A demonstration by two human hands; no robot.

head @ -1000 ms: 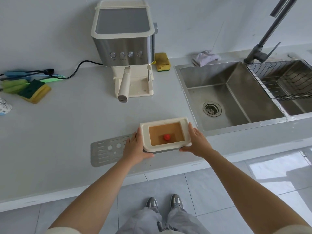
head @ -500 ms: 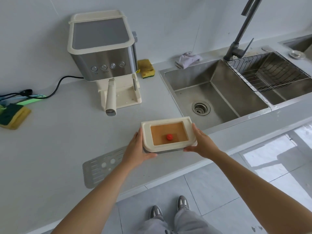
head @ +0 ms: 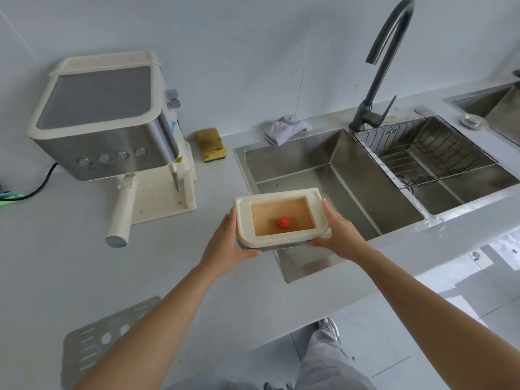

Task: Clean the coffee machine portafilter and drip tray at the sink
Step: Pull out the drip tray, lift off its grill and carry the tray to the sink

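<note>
Hands: my left hand (head: pixel 225 244) and right hand (head: pixel 339 235) grip the drip tray (head: pixel 242 220) at both ends.
Place: frame centre, over the sink (head: pixel 281 164) rim.

The drip tray (head: pixel 281 195) has moved over the sink (head: pixel 295 159) corner.

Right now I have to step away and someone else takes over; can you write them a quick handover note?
Left hand and right hand each grip one side of the cream rectangular plastic drip tray, held over the near-left edge of the stainless steel sink; brown liquid and a red float inside.
Done: tray pulled out; its perforated metal grate lies on the counter.
Left: empty and rinse the tray; the cream-handled portafilter sits in the steel coffee machine, not yet cleaned.
</note>
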